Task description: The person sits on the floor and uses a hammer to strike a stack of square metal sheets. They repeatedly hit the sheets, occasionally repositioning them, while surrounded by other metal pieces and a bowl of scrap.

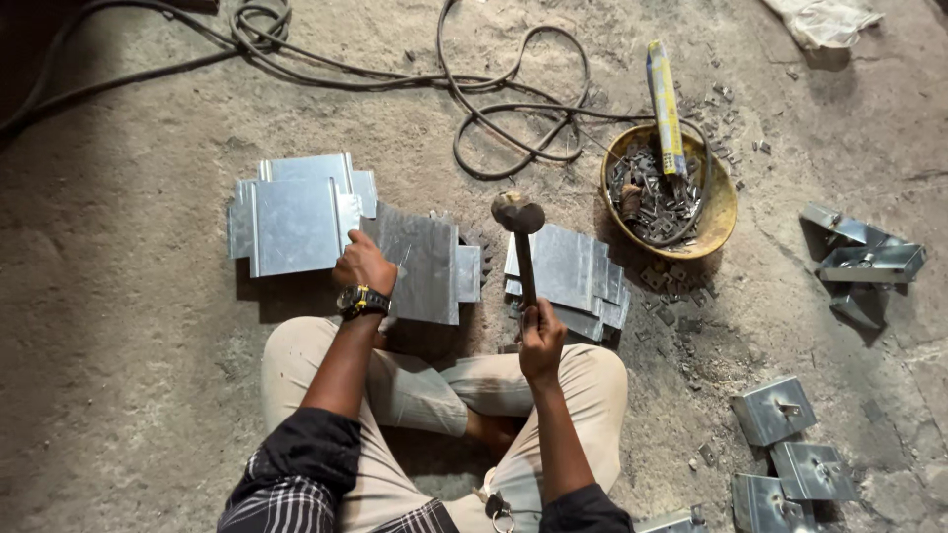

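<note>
A stack of folded metal sheets (291, 219) lies on the floor (128, 326) at the left. Just beside it, the left hand (362, 265), with a wristwatch (362, 299) on its wrist, presses palm-down with curled fingers on a grey sheet (425, 262) in front of the crossed legs. The right hand (541, 339) is closed around the handle of a hammer (519, 222), its head raised above another pile of sheets (573, 271). Further right sits a yellow bowl (719, 202) of small metal bits, then finished brackets (859, 259).

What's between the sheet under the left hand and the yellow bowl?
In the head view, the hammer held in the right hand and a stack of sheets lie between the sheet and the bowl.
</note>
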